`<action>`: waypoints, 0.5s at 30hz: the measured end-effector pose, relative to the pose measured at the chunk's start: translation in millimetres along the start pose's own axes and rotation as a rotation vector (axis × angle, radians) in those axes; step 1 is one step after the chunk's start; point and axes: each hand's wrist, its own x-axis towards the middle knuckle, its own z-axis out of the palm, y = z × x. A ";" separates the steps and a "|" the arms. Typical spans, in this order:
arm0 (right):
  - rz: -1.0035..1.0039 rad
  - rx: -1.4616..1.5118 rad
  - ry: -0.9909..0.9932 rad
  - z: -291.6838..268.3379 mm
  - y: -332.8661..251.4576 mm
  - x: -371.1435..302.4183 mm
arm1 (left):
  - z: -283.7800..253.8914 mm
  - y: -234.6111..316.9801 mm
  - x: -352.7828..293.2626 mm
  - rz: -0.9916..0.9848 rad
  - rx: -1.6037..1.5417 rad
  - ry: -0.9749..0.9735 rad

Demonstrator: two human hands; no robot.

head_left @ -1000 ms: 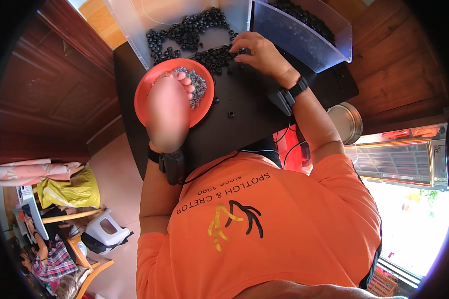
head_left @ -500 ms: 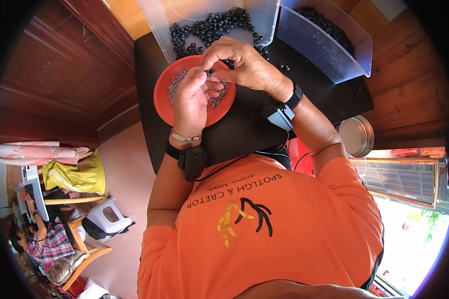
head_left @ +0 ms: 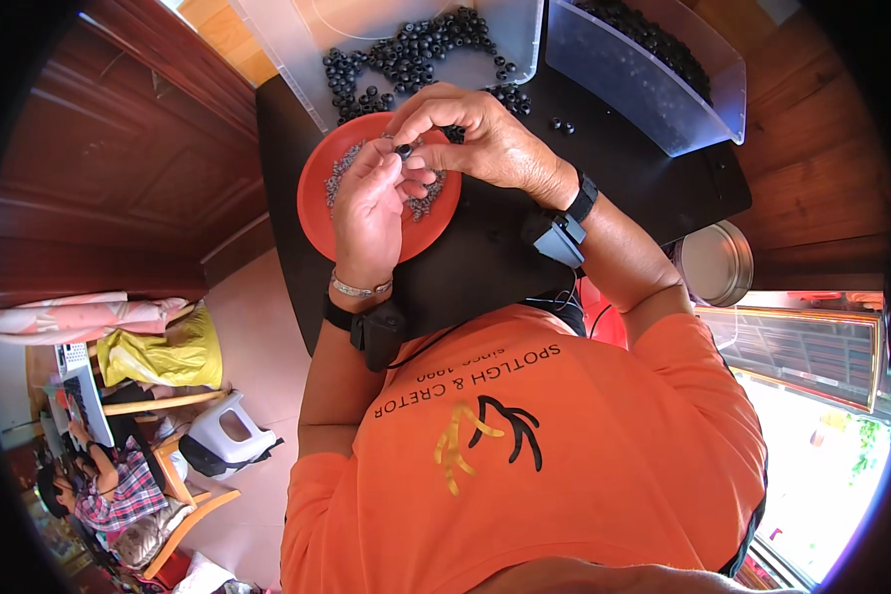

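Observation:
Over a red-orange plate (head_left: 317,223), my two hands meet at the fingertips. A small, round black part (head_left: 404,151) with a hole in it is pinched by the thumb and forefinger of my left hand (head_left: 368,213); its other fingers are curled. From the right, my right hand (head_left: 495,139) brings its bent forefinger and thumb close around the same part. Whether a smaller piece sits in those right fingertips is hidden. Small grey metal-looking pieces (head_left: 426,206) lie in the plate beneath my hands.
Behind the plate, a clear plastic bin (head_left: 302,59) lies with many similar black parts (head_left: 406,54) spilling toward the dark table (head_left: 465,257). Another translucent bin (head_left: 643,84) of dark parts stands at right. A round tin (head_left: 718,262) is beside the table. At far left, a person (head_left: 119,490) sits.
My hands stay together at the fingertips, shifted slightly left in the picture along with the plate. The black part shows more plainly between the fingers now.

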 end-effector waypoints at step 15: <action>-0.076 -0.411 -0.169 14.3 3.5 -6.2 | -25.9 12.3 6.9 0.164 -0.107 0.195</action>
